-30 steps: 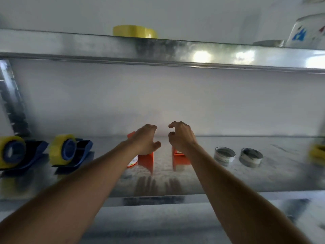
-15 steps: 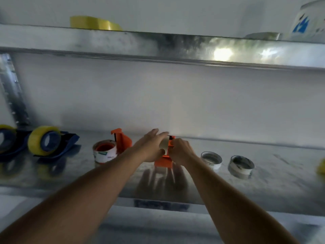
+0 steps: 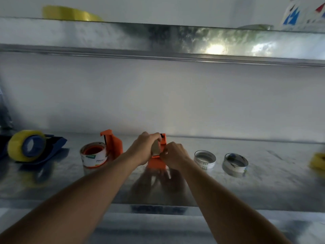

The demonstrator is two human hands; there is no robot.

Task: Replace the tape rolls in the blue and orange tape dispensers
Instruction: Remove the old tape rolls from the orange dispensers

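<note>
While both hands work at it, the orange tape dispenser (image 3: pixel 157 162) stands on the lower metal shelf (image 3: pixel 263 184), roughly at the middle of the shelf's width and set back from its front edge. The left hand (image 3: pixel 143 149) has its fingers curled over a brownish, nearly spent roll core (image 3: pixel 155 148) seated at the top of this dispenser, gripping it from the left side. The right hand (image 3: pixel 173 156) has its fingers bent inward and pinches at the dispenser's upper right edge, just beside the core; the exact contact point is blurred. A second orange dispenser (image 3: pixel 112 146) stands to the left, near the first but apart from it, with a white-sided roll (image 3: pixel 94 155) on its hub, turned toward the camera. Further left, a blue dispenser (image 3: pixel 51 147) lies on the same shelf carrying a yellow tape roll (image 3: pixel 22 145) on a blue hub. To the right of the hands, two empty-looking grey rings, the near core (image 3: pixel 204 159) and the far core (image 3: pixel 235 164), rest flat on the shelf, close together but not touching. A yellow object (image 3: pixel 317 162) is cut off at the right edge and cannot be identified with certainty. On the upper shelf (image 3: pixel 123 35), a yellow roll (image 3: pixel 70 14) lies at the left, and a white item with blue and red markings (image 3: pixel 302 13) sits at the far right.
</note>
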